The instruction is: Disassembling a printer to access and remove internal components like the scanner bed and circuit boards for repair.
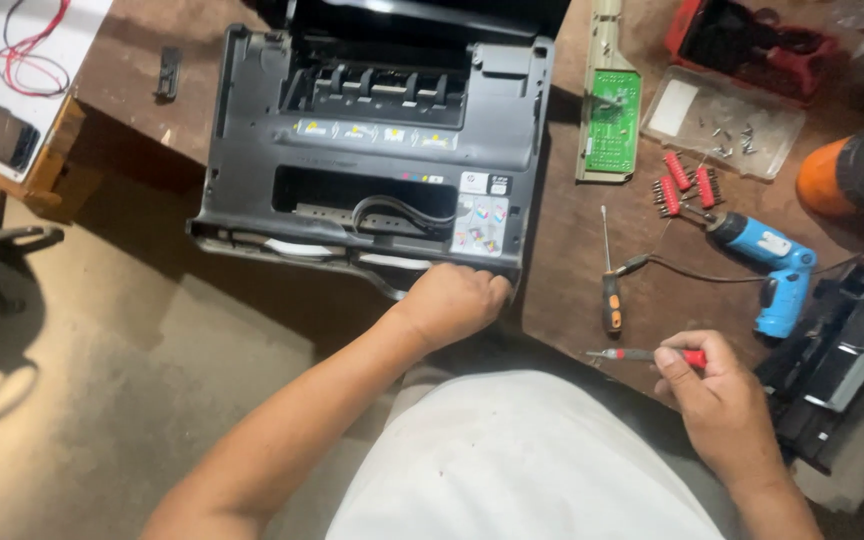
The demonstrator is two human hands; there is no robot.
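Left hand: the left hand (455,300) is clenched over the near front corner of the opened printer (372,150), fingers curled under its lower edge.
Right hand: the right hand (720,395) is closed around a small red-handled screwdriver (647,355), the tip pointed left and held clear of the printer.
Printer position: the dark grey body is set on the tabletop (572,280) with its front-left part projecting past the tabletop edge, above the floor (152,380).
Tipping risk: since part of the body is unsupported, a pull by the gripping hand could, in all likelihood, tilt it off the edge.
Cable risk: a black cable (402,212) is looped in the open bay and a loose strip hangs at the front edge; either could be snagged if the body is dragged.
Tip risk: the screwdriver tip could be scraped across the casing if it is swung left without care.
Loose parts: a green circuit board (612,120), red bits (687,185), a clear tray of screws (722,120), a black-and-orange screwdriver (610,290) and a blue electric screwdriver (777,275) with its cord lie to the right; they could be swept off by a sliding printer.
Open room: a bare strip is left between the printer's right side and the black-and-orange screwdriver.
Right edge: a black printer part (837,375) crowds the right hand's outer side, so little room is left there.
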